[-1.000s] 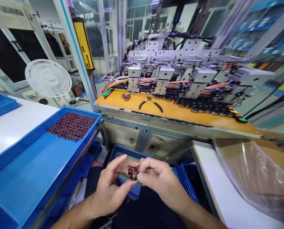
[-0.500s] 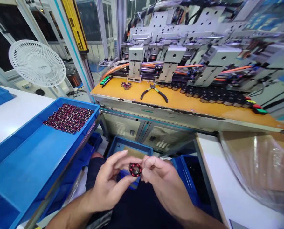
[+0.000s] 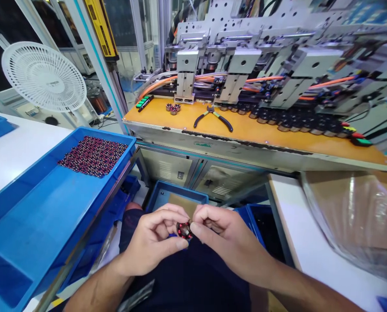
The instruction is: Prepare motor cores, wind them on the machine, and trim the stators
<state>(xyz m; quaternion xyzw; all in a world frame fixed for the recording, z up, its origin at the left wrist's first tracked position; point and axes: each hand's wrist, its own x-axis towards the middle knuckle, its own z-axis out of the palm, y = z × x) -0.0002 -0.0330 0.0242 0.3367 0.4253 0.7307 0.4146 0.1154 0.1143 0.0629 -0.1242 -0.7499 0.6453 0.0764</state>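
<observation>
Above my lap, my left hand (image 3: 159, 240) grips a small motor stator (image 3: 184, 230), a dark ring with red spots around its open centre. Its thumb presses from below while the other fingers curl round the far left side. My right hand (image 3: 224, 236) is closed, thumb and forefinger pinched at the ring's right edge. Whether a wire lies in that pinch is too small to tell. To the left, a long blue tray (image 3: 47, 195) holds a packed layer of similar stators (image 3: 94, 156) at its far end.
On the orange bench (image 3: 157, 117) lie cutting pliers (image 3: 213, 118), a few stators (image 3: 173, 108), a marker (image 3: 145, 103) and a row of dark round parts (image 3: 291, 119). Machine heads (image 3: 242, 63) stand behind. A white fan (image 3: 45, 76) is at left, plastic-wrapped cardboard (image 3: 352, 216) at right.
My right hand's fingers have closed in over the stator's right edge, and the ring has tilted slightly. The view has shifted a little, so the bench appears higher.
</observation>
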